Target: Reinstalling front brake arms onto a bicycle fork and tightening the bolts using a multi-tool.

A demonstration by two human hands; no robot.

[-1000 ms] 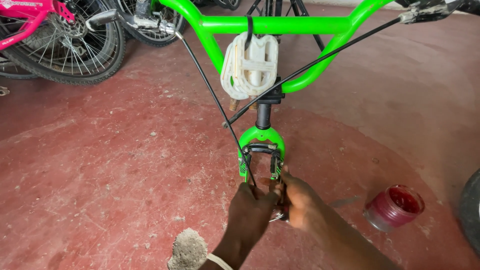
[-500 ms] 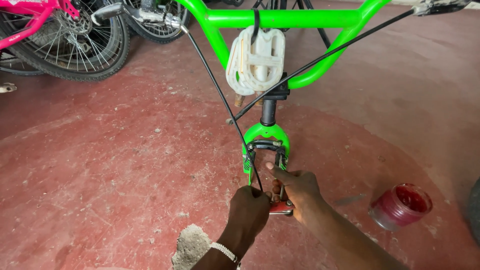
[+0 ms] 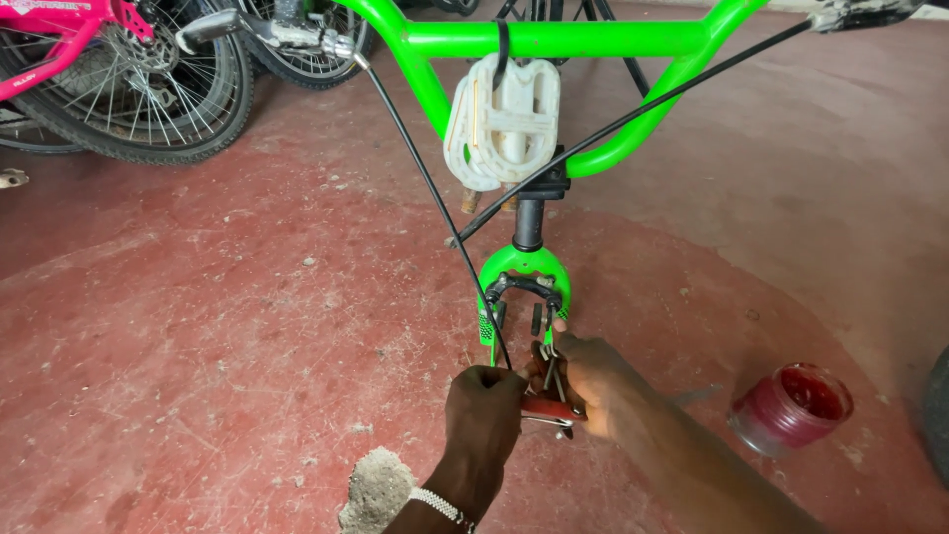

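Observation:
A bright green bicycle frame (image 3: 554, 40) stands in front of me, with its green fork (image 3: 524, 269) and a black brake caliper (image 3: 522, 289) below the handlebar. A pair of white pedals (image 3: 502, 119) hangs from the bar. My left hand (image 3: 482, 413) is closed around the lower end of a black brake cable (image 3: 435, 208). My right hand (image 3: 593, 381) grips red-handled pliers (image 3: 546, 405) just under the caliper, one finger stretched up to the fork leg. Both hands are close together, almost touching.
A small open tub of red grease (image 3: 791, 405) sits on the red concrete floor at the right. A pink bicycle (image 3: 59, 30) and black spoked wheels (image 3: 148, 89) stand at the top left. A lump of concrete (image 3: 376, 489) lies by my left wrist.
The view has shifted slightly and the hands sit a little lower in it. Both hands stay at the cable end below the caliper, still holding cable and pliers.

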